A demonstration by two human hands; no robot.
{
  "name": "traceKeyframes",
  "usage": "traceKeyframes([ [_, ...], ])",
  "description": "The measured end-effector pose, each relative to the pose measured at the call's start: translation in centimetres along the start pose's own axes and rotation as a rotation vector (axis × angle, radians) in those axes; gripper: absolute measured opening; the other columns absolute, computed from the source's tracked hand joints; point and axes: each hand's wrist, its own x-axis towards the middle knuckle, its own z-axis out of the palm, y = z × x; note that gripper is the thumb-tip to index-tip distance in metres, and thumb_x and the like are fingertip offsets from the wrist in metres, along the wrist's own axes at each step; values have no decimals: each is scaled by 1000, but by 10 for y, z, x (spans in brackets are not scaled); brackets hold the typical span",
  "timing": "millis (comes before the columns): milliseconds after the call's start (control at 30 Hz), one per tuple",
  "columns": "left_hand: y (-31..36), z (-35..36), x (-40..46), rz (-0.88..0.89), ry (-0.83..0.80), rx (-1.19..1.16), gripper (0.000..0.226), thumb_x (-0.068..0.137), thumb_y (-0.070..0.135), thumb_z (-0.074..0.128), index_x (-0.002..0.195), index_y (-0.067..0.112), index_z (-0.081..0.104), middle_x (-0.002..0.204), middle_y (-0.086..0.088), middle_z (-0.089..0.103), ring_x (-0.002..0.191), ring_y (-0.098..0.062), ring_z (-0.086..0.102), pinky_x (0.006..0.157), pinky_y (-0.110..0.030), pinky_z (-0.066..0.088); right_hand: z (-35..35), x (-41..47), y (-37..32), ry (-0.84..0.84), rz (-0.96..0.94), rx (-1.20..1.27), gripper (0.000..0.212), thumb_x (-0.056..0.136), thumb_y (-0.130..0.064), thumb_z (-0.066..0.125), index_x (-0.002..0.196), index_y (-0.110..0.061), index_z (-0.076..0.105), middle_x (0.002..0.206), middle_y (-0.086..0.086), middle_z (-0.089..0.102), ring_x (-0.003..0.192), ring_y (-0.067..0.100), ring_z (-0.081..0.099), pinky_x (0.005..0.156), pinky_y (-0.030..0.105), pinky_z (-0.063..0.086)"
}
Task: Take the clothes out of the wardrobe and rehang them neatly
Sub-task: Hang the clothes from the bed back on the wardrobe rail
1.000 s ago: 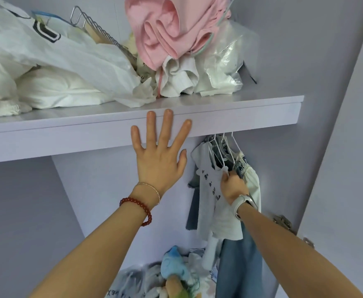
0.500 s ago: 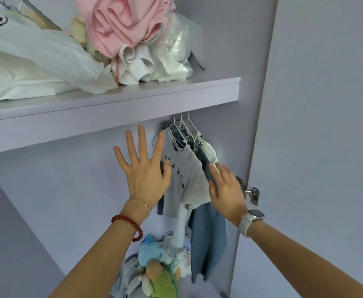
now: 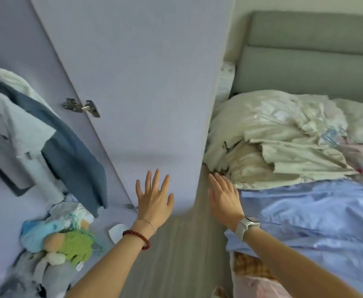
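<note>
Reaching out with two flat, empty hands by the wardrobe door.

Both hands are spread wide and hold nothing: the left hand [image 3: 153,201] is in front of the purple door [image 3: 137,82], the right hand [image 3: 224,197] near the bed [image 3: 318,203]. Hanging clothes [image 3: 47,134] stay inside the wardrobe on the left, above soft toys [image 3: 58,239]. Crumpled bedding [image 3: 273,134] lies on the bed.

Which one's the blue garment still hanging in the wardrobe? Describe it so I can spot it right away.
Start at the open wardrobe door and look left of its metal hinge. The blue garment hangs there, partly behind a pale printed shirt. It is the only dark, plain denim-blue piece.
</note>
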Motion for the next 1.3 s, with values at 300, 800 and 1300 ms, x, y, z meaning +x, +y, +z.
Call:
traceKeyframes([
  [300,260,93,-25,615,-365,59,52,96,36,32,145,24,22,156,-2,10,143,-20,7,114,-49,8,-27,-183,225,113,735,42,43,94,-23,39,137,-16,38,145,5,36,134,22,30,110,36,23],
  [800,598,268,-192,1313,-768,171,50,95,31,33,143,23,26,151,-2,23,139,-18,18,113,-36,17,-30,-466,515,222,1589,332,42,96,-18,34,136,-6,38,142,11,40,131,30,35,102,41,36],
  [1300,590,371,-230,1458,-1054,507,63,95,34,38,148,28,4,155,-1,-16,143,-24,-13,115,-45,5,16,-495,652,431,1724,175,29,97,-21,32,113,-9,51,117,15,54,111,32,46,98,45,27],
])
